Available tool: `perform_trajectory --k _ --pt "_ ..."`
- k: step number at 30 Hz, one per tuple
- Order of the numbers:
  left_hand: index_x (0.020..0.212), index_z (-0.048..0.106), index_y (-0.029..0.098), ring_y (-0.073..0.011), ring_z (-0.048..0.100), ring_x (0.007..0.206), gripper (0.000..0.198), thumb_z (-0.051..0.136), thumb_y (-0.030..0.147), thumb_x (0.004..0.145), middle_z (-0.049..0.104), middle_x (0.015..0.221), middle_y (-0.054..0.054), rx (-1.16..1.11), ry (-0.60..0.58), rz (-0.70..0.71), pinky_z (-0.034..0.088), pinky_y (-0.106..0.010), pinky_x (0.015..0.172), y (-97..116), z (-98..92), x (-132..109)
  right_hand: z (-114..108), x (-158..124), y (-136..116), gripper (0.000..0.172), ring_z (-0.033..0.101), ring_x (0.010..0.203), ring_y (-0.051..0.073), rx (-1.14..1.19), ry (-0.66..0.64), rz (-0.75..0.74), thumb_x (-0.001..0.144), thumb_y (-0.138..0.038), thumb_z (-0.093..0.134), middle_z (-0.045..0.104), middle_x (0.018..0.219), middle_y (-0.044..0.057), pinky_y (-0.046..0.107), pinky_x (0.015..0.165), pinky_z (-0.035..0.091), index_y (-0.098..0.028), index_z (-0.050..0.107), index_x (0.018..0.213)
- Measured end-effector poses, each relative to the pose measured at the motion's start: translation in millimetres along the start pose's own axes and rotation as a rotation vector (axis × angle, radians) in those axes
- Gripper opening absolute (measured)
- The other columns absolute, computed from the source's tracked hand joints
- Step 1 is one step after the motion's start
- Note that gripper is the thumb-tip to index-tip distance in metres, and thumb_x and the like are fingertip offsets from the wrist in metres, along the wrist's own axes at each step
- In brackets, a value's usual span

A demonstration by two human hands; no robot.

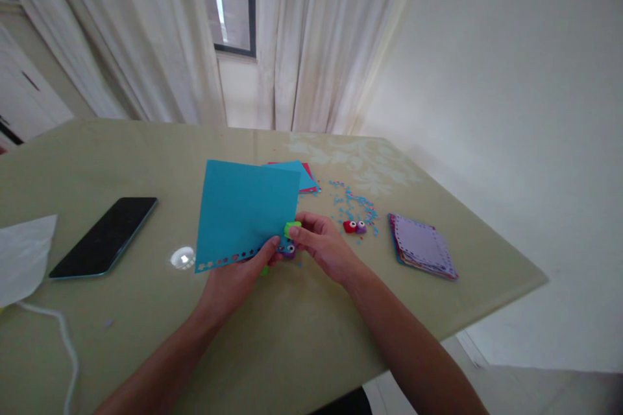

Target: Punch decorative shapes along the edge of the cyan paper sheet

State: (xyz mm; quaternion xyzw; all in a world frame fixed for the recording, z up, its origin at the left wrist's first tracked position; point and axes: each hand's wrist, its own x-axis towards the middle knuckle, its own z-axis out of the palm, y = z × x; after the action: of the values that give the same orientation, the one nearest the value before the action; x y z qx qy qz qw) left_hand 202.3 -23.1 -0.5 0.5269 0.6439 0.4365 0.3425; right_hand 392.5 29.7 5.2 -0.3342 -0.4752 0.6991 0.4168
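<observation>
A square sheet of blue paper (248, 211) is held up over the table, with a row of small punched shapes along its lower edge. My left hand (243, 275) grips that edge, its thumb on the front. In my right hand (321, 243) a small green paper punch (292, 228) is pinched at the sheet's right edge. Just below the fingers sits a purple craft punch with an eye (289, 251), partly hidden. A red punch (349, 226) and another purple punch (361, 227) stand to the right, among blue paper bits (357, 202).
Blue and red sheets (304, 175) lie behind the held paper. To the right is a stack of punched purple paper (423, 243). A black tablet (107, 237), a white sheet (24, 259) and a white cable (68, 343) occupy the left side of the table.
</observation>
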Motion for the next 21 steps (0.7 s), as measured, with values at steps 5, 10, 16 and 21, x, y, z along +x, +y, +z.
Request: perform_trajectory --k 5,10,16,21 --pt "0.068 0.078 0.030 -0.0330 0.081 0.078 0.041 0.068 0.068 0.079 0.083 0.074 -0.003 0.012 -0.004 0.007 0.061 -0.051 0.093 3.0 -0.1 -0.4 1.0 -0.2 1.1 0.042 0.061 0.072 0.013 0.010 -0.017 -0.008 0.070 -0.046 0.102 0.074 0.086 0.000 0.028 0.071 0.046 -0.021 0.082 0.097" --pt "0.067 0.078 0.032 -0.0323 0.080 0.076 0.039 0.067 0.067 0.080 0.082 0.072 -0.003 0.009 0.002 0.014 0.061 -0.051 0.093 7.1 0.8 -2.4 2.2 -0.5 1.0 0.045 0.061 0.071 0.014 -0.010 -0.015 0.002 0.069 -0.048 0.102 0.075 0.087 0.001 0.028 0.069 0.047 -0.021 0.082 0.099" --pt "0.064 0.078 0.032 -0.0346 0.080 0.077 0.038 0.068 0.066 0.078 0.082 0.073 -0.006 0.004 0.006 0.007 0.059 -0.053 0.096 12.8 -0.5 -3.1 5.4 -1.4 -2.5 0.045 0.058 0.067 0.014 -0.051 -0.022 0.006 0.068 -0.055 0.100 0.072 0.080 -0.001 0.028 0.066 0.047 -0.022 0.081 0.092" --pt "0.064 0.077 0.031 -0.0332 0.079 0.078 0.037 0.069 0.064 0.078 0.082 0.072 -0.006 0.004 0.010 0.013 0.059 -0.051 0.096 11.6 0.8 -3.0 7.6 -1.2 -1.9 0.043 0.061 0.072 0.015 -0.065 -0.011 -0.009 0.070 -0.056 0.099 0.074 0.083 0.000 0.029 0.071 0.049 -0.023 0.081 0.090"
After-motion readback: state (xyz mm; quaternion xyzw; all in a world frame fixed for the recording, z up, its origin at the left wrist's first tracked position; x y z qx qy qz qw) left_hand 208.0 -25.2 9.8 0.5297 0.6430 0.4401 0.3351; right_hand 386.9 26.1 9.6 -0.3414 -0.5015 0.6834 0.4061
